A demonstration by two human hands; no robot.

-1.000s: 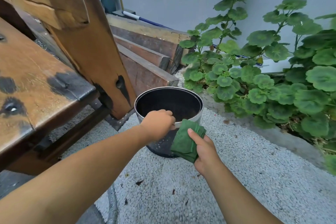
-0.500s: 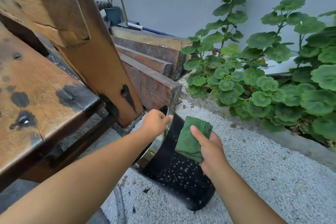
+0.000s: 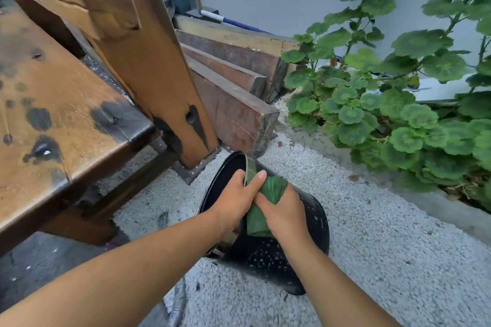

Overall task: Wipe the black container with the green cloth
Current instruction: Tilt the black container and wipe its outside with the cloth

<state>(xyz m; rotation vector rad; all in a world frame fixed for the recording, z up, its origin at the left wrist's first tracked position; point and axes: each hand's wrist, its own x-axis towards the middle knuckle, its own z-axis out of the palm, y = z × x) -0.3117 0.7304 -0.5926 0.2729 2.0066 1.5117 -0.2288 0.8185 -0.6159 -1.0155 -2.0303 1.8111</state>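
Observation:
The black container [image 3: 273, 260] lies tipped on its side on the white gravel, mouth facing left toward the wooden bench, its speckled outer wall turned up. My left hand [image 3: 235, 200] grips its rim at the top. My right hand [image 3: 285, 214] presses the folded green cloth [image 3: 267, 194] against the outer wall just behind the rim. The cloth bunches between thumb and fingers, and part of it hangs down under my palm. The container's inside is mostly hidden by my left hand.
A worn wooden bench [image 3: 66, 103] and its thick leg [image 3: 159, 79] stand close on the left. Stacked timber beams [image 3: 233, 87] lie behind the container. Leafy green plants [image 3: 398, 103] fill the right side along a concrete kerb [image 3: 438, 210]. Open gravel [image 3: 385, 260] spreads to the right.
The container went from upright to tipped on its side, then rolled a little further. My right hand brought the cloth up against the wall near the rim, beside my left hand.

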